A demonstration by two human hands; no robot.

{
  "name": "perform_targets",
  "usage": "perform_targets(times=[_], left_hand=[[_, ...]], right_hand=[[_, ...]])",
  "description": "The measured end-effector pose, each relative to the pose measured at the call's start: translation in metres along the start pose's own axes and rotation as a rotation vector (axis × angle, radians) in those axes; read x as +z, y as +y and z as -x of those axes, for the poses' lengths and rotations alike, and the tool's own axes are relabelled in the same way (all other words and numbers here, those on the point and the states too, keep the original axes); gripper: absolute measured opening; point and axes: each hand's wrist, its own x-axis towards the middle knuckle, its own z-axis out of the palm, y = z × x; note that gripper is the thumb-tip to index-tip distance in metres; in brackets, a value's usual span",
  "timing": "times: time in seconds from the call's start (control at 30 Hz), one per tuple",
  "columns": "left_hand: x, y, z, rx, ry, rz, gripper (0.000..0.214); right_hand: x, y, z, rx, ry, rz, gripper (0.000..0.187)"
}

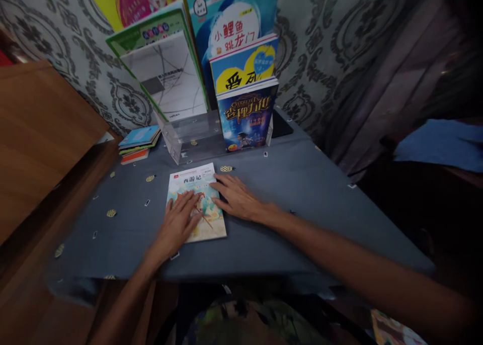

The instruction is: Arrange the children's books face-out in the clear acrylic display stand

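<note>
A thin paperback book [211, 224] with a white top band and a teal picture cover lies closed on the cloth-covered table. My left hand [178, 222] rests flat on the lower left of its cover, fingers stretched out. At the book's right edge is my right hand [237, 196], its fingers extended and the tips touching the edge or just over it. Neither hand grips the book. Part of the cover picture is hidden under my left hand.
Behind the book stands a clear acrylic rack [175, 139] with several upright books, including a dark blue paperback [247, 116] and a white book [166, 78]. A small stack of books [139, 143] lies at the back left. A wooden panel [45, 134] borders the left side.
</note>
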Motion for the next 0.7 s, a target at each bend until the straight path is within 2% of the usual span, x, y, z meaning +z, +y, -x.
perform_targets(times=[0.13, 0.27, 0.37, 0.5, 0.6, 0.7], left_hand=[[0.005, -0.029, -0.013, -0.253, 0.138, -0.031, 0.057], [0.003, -0.038, -0.019, -0.314, 0.228, 0.162, 0.06], [-0.004, -0.038, -0.022, -0.376, 0.324, 0.506, 0.056], [-0.014, -0.04, -0.028, -0.644, 0.477, 1.094, 0.046], [-0.016, -0.039, -0.032, -0.779, 0.421, 1.365, 0.029], [-0.016, -0.032, -0.036, -0.807, 0.387, 1.494, 0.019]], right_hand=[[-0.003, -0.009, 0.002, -0.027, -0.051, 0.025, 0.041], [-0.003, -0.019, 0.003, -0.03, -0.095, 0.026, 0.04], [-0.001, -0.022, 0.004, -0.019, -0.092, 0.001, 0.041], [0.004, -0.018, 0.004, -0.019, -0.081, -0.046, 0.044], [0.008, -0.012, 0.005, -0.007, -0.064, -0.092, 0.048], [0.014, -0.007, 0.005, 0.029, -0.025, -0.173, 0.053]])
